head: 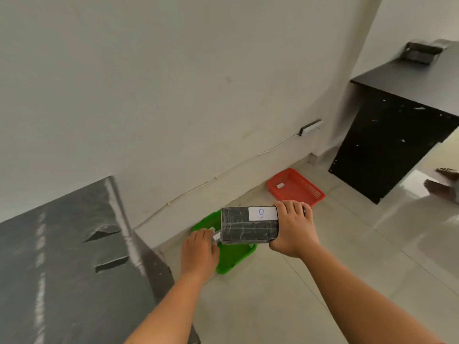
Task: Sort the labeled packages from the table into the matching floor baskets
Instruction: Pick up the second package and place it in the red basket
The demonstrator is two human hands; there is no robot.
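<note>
Nearest, the foil-covered surface [62, 256] shows no packages in the part visible. Over the floor, both hands carry one black package [244, 229] marked "B" on its white label [262, 214]. The right hand [291, 232] clamps its right end, fingers [293, 207] curled over the top; the left hand [200, 249] steadies the left end, fingers closed on it. It hovers above the green basket [233, 256]. Beyond lies the red basket [295, 187], holding only a tag. I judge sorting well underway, this drop pending.
</note>
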